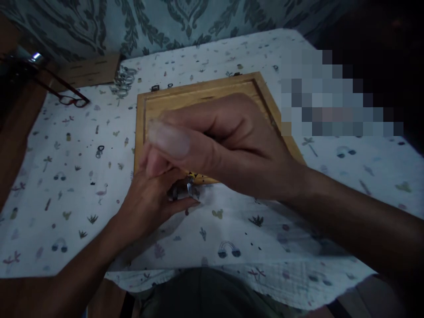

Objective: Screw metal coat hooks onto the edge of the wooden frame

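My right hand [212, 141] is raised close to the camera, its thumb pressed against bent fingers in a pinch. Whatever lies between those fingertips is hidden. Lower and further left, my left hand [155, 194] is at the front edge of a wooden board [202, 95] with a raised rim. Its thumb and fingers close around a small shiny metal piece [190, 187], whose kind I cannot make out. My right hand covers part of the left fingers and the middle of the board.
A white printed cloth [109, 216] covers the table. Eyeglasses [74, 100], a heap of shiny metal rings [124, 81] and a cardboard piece [89, 70] lie at the far left. Patterned fabric [188, 22] rises behind. Someone, partly blurred out, is at the right.
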A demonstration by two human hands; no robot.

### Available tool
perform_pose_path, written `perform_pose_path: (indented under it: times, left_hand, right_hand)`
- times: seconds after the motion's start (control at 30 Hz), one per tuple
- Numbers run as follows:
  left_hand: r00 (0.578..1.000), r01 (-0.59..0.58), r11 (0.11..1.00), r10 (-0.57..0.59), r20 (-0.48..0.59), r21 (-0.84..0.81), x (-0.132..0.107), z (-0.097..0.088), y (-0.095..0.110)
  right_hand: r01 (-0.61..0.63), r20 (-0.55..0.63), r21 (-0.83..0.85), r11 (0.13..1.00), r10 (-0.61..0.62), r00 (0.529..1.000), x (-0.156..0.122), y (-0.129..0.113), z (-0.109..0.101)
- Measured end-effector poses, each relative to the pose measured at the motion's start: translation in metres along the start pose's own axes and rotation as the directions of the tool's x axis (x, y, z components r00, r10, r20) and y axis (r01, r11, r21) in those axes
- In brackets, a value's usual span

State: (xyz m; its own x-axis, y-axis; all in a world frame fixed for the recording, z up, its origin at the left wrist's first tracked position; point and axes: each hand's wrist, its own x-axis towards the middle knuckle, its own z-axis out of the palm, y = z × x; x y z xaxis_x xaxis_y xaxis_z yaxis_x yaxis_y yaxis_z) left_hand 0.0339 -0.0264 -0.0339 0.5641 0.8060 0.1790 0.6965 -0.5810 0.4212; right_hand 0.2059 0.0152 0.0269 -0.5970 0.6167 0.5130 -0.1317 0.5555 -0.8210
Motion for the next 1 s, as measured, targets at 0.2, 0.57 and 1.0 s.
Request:
perform_pose_path:
  times: [0.2,0.57,1.0]
  left_hand:
    - [0.988,0.145,0.983,-0.138,0.062,-0.116,-0.005,0.002,0.002]
    - [0.997,0.061,0.996,-0.058,0.059,-0.061,-0.001,0.003,-0.002]
    - [0.995,0.027,0.999,-0.031,0.095,0.037,0.005,0.001,0.000]
  right_hand:
    - [-0.350,0.218,0.373,0.859,0.286,0.933,0.010,0.000,0.000]
    - [-0.406,0.117,0.420,0.812,0.395,0.911,0.011,-0.006,0.014]
    - [-0.431,-0.106,0.227,0.873,0.462,0.880,-0.017,-0.009,0.004]
